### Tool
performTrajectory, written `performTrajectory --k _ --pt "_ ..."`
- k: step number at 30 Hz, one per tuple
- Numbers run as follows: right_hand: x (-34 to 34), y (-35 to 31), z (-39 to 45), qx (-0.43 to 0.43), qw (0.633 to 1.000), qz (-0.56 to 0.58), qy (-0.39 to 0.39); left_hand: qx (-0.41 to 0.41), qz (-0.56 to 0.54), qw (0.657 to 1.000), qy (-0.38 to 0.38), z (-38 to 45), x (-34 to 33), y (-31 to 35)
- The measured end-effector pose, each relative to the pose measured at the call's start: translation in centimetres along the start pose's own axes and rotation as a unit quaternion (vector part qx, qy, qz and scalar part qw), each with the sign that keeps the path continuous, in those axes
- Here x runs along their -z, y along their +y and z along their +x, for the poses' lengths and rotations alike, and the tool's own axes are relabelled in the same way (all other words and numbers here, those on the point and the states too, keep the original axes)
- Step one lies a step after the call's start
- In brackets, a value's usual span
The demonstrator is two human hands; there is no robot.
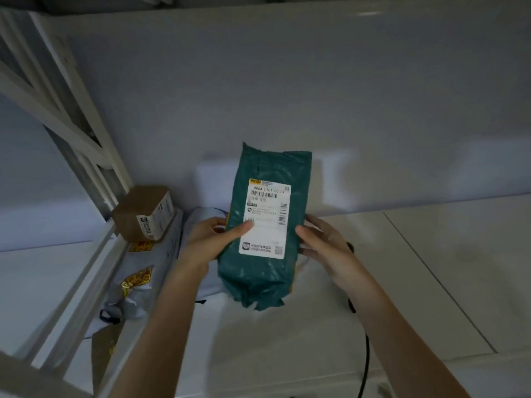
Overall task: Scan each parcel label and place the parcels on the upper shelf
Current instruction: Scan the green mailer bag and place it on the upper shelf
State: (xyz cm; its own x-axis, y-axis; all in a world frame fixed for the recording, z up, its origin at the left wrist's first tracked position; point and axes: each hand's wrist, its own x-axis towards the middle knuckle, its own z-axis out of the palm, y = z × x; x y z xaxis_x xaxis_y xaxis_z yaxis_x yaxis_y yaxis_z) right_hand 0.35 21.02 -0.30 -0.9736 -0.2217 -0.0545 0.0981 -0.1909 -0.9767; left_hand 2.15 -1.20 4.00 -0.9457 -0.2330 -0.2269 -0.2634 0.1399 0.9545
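A dark green plastic parcel with a white shipping label facing me is held upright over the white shelf. My left hand grips its left edge, thumb across the label's lower left. My right hand holds its right edge, fingers curled behind it. A black cable runs from under my right hand toward the front edge; whatever it connects to is hidden.
A brown cardboard box with a label sits on grey plastic mailers at the left of the shelf. A white metal rack frame rises at the left. The wall is close behind.
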Motion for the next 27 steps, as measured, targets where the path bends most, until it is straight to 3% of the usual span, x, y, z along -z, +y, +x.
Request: performTrajectory --k 3,10,12,13,15,16,18,21,24,27 --pt "-0.4 0.2 0.4 0.038 0.999 -0.021 0.018 0.024 -0.059 0.998 -0.009 -0.3 -1.3 -1.9" --pt "0.8 -1.0 0.0 0.062 0.994 -0.090 0.009 -0.005 -0.139 0.989 -0.050 -0.5 -2.0 -2.6" --pt "1.5 -0.9 0.0 0.072 0.983 -0.151 0.072 -0.002 -0.150 0.988 -0.046 -0.4 -2.3 -2.6" --pt "2.2 -0.6 0.0 0.072 0.963 -0.220 0.137 -0.002 -0.154 0.987 -0.040 -0.3 -2.4 -2.7" --pt "4.3 0.8 -0.3 0.049 0.875 -0.407 0.257 -0.006 -0.163 0.986 -0.028 -0.1 -2.5 -3.1" --pt "5.4 1.9 -0.7 0.018 0.835 -0.473 0.280 -0.006 -0.167 0.986 -0.025 0.0 -2.6 -3.2" --pt "6.8 4.1 -1.5 -0.092 0.809 -0.520 0.259 -0.008 -0.170 0.985 -0.019 0.3 -2.7 -3.5" --pt "7.4 6.8 -1.6 -0.193 0.861 -0.437 0.174 -0.013 -0.174 0.985 -0.016 0.6 -3.0 -3.6" --pt "7.8 7.4 -0.7 -0.233 0.907 -0.299 0.185 -0.015 -0.170 0.985 -0.023 0.8 -3.2 -3.7" --pt "8.5 6.5 0.0 -0.279 0.930 -0.148 0.189 -0.016 -0.158 0.987 -0.027 1.0 -3.3 -3.7"
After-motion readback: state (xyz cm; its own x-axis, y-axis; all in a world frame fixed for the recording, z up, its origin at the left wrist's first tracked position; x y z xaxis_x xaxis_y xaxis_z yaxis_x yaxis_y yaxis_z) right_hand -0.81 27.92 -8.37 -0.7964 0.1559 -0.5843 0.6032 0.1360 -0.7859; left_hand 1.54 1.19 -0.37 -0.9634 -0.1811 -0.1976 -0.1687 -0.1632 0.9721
